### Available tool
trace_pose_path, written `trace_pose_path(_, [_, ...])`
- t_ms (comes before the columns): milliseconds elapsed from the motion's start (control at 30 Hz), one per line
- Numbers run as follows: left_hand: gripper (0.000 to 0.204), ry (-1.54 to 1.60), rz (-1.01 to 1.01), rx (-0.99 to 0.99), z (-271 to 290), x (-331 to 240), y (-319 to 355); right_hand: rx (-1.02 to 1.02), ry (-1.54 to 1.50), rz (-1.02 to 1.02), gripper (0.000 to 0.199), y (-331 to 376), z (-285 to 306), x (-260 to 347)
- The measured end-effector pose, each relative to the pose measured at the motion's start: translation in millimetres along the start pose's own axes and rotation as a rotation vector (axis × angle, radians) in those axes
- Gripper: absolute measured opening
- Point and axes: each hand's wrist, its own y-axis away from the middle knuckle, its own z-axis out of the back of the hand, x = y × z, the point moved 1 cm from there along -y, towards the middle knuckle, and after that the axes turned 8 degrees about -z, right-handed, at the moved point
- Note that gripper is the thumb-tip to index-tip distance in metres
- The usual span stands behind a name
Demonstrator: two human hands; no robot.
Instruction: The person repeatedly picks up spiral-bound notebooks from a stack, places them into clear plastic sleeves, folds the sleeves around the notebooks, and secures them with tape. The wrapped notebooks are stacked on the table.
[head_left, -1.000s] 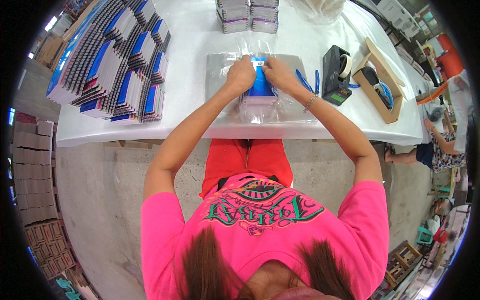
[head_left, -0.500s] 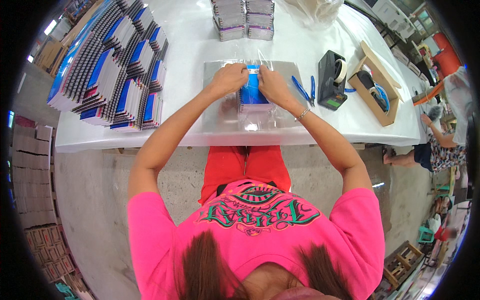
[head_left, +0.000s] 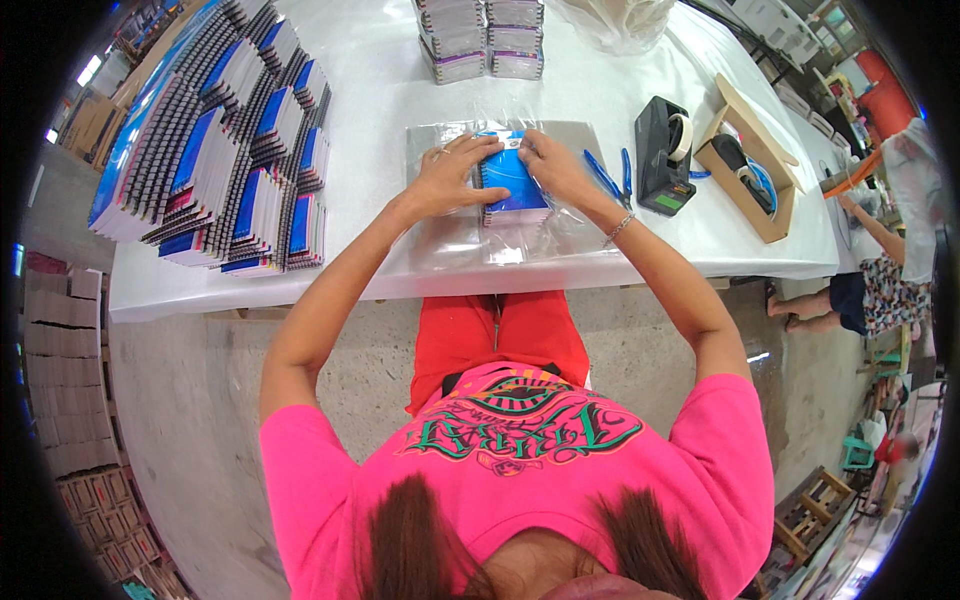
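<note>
A small blue spiral notebook (head_left: pixel 513 190) lies in clear plastic film (head_left: pixel 500 243) on a flat grey sheet (head_left: pixel 425 238) in front of me. My left hand (head_left: pixel 452 180) rests over its left side, fingers stretched toward the top edge and thumb spread out on the cover. At the top right corner, the fingers of my right hand (head_left: pixel 555 165) are bent in on the film and the notebook's edge. The fingertips are partly hidden. Loose film sticks up past the far edge.
Spiral notebooks (head_left: pixel 215 150) stand in tall stacks at left. Wrapped packs (head_left: pixel 515 40) sit at the back. To the right are blue-handled pliers (head_left: pixel 612 178), a black tape dispenser (head_left: pixel 662 160) and an open cardboard box (head_left: pixel 775 215). Another person (head_left: pixel 885 280) is at far right.
My left hand has opened from a pinch at the notebook's top edge and moved down over the cover, thumb spread. The right hand has shifted slightly right, and more of the blue cover shows.
</note>
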Motion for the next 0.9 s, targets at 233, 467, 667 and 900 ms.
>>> trace_pose_path(233, [0.091, 0.075, 0.007, 0.008, -10.1, -1.5, -0.6, -0.030, 0.026, -0.021, 0.019, -0.6, -3.6, 0.1])
trace_pose_path(467, [0.094, 0.128, -0.069, -0.020, -14.3, 2.4, -8.3, -0.090, 0.035, 0.005, 0.020, -3.9, -13.0, -3.2])
trace_pose_path(667, [0.100, 0.145, -0.046, -0.080, -25.6, -1.4, -13.5, -0.105, 0.111, -0.094, 0.024, -2.1, -15.2, 5.8])
trace_pose_path(900, [0.102, 0.127, -0.022, -0.055, -25.3, -6.5, -17.3, -0.081, 0.171, -0.068, 0.027, -7.5, -18.1, 0.9])
